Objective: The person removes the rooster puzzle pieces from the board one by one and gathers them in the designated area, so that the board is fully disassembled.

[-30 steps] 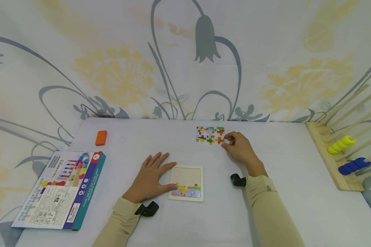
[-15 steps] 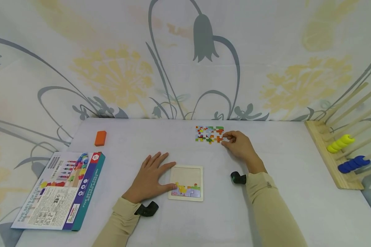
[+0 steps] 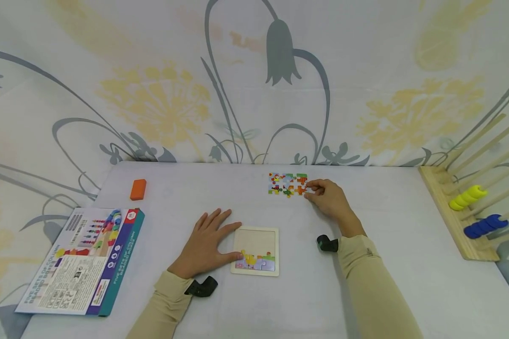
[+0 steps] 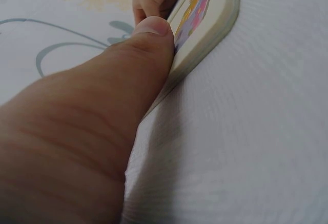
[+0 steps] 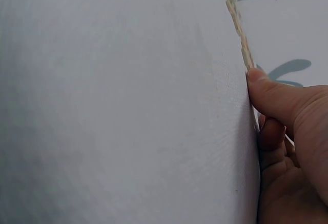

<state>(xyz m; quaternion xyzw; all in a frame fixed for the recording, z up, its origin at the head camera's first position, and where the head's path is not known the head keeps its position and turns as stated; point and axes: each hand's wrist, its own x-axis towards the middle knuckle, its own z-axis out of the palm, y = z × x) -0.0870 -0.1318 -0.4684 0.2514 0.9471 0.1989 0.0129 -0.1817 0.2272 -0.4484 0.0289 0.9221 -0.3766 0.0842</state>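
Note:
In the head view my left hand (image 3: 208,245) lies with fingers spread beside a small wooden puzzle tray (image 3: 276,245). Its thumb rests on the tray's left rim, and the index fingertip touches the upper left corner. Joined jigsaw pieces (image 3: 256,262) fill the lower part of the tray; the upper part shows bare wood. Farther back, loose jigsaw pieces (image 3: 287,178) lie in two rows. My right hand (image 3: 328,200) has its thumb and index finger at the orange jigsaw piece (image 3: 300,190) on the lower right, pinching its edge. In the right wrist view the thumb (image 5: 261,83) meets the row's end.
A bead-toy box (image 3: 80,263) lies at the left, with an orange block (image 3: 138,189) behind it. At the right stands a wooden peg rack (image 3: 458,212) with yellow beads (image 3: 466,198) and blue beads (image 3: 485,227). A patterned cloth backdrop (image 3: 246,94) rises behind the table.
Both hands keep practically the same place and pose. The tray and the jigsaw pieces have not visibly moved; the head view shifts only slightly.

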